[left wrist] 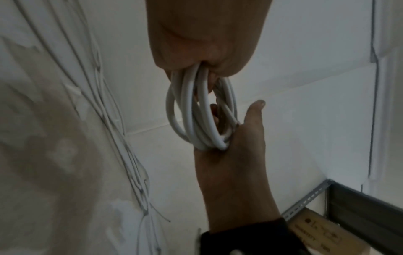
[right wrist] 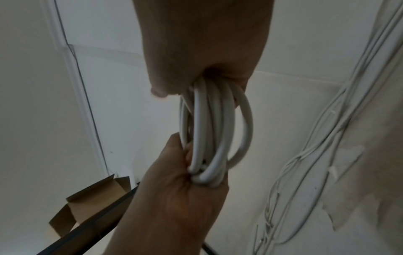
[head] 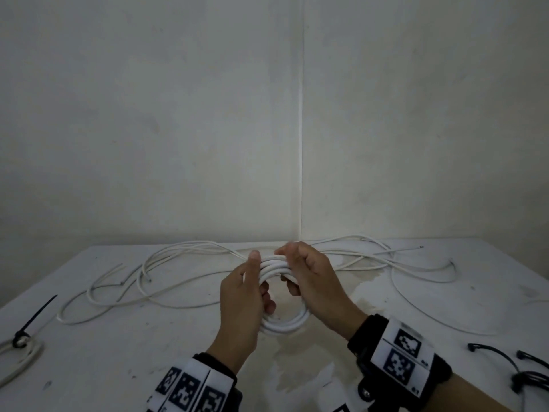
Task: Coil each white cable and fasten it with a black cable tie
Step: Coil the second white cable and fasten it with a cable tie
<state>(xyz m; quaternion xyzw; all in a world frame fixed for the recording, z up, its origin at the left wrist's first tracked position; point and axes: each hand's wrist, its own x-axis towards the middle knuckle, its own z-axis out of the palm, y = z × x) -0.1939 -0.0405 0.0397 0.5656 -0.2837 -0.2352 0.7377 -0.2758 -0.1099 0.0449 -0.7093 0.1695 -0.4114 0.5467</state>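
A coil of white cable (head: 282, 326) is held up over the table's middle between both hands. My left hand (head: 248, 295) grips its left side, thumb on top and fingers curled through the loop. My right hand (head: 309, 272) grips the right side, fingers wrapped over the turns. In the left wrist view the coil (left wrist: 200, 112) hangs from my left hand (left wrist: 207, 38), and my right hand (left wrist: 235, 163) clasps the far side. The right wrist view has the coil (right wrist: 214, 129) under my right hand (right wrist: 202, 43), with the left hand (right wrist: 174, 189) closed round its other end.
Loose white cables (head: 178, 281) sprawl across the back of the white table (head: 118, 367). A coil tied with a black tie (head: 17, 344) lies at the far left edge. Several black cable ties (head: 511, 364) lie at the right front. Walls close off the back.
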